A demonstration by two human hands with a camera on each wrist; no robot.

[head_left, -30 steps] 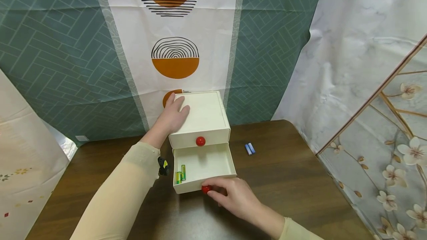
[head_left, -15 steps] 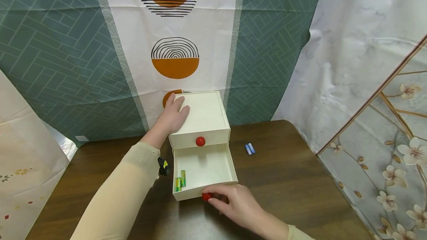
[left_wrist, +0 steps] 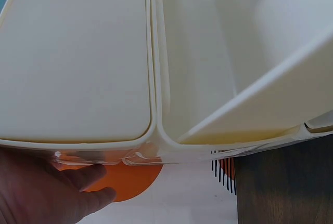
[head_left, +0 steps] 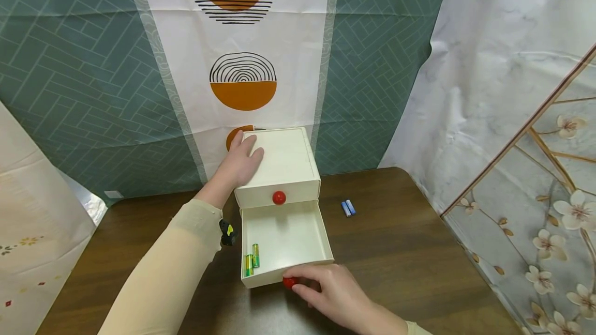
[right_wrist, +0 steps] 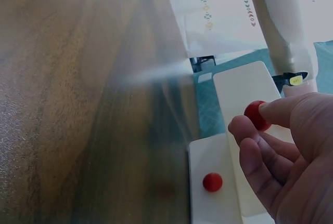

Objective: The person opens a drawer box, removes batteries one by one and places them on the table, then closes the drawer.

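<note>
A small white cabinet (head_left: pixel 288 159) with two drawers stands on the table. My left hand (head_left: pixel 239 163) rests on its top at the left edge, fingers spread. The lower drawer (head_left: pixel 293 237) is pulled well out. Its round red knob (right_wrist: pixel 256 115) is pinched between the thumb and fingers of my right hand (head_left: pixel 337 293). Two green-and-yellow batteries (head_left: pixel 256 256) lie inside the drawer at the front left. The upper drawer, closed, has a red knob (head_left: pixel 279 198) too.
Two blue-and-white batteries (head_left: pixel 348 208) lie side by side on the brown wooden table (head_left: pixel 396 252), right of the cabinet. A patterned cloth (head_left: pixel 298 56) hangs right behind it. A floral sheet (head_left: pixel 535 221) borders the table on the right.
My right hand has drawn the lower drawer further out toward me by its knob. The green batteries have moved along with it. My left hand has stayed on the cabinet.
</note>
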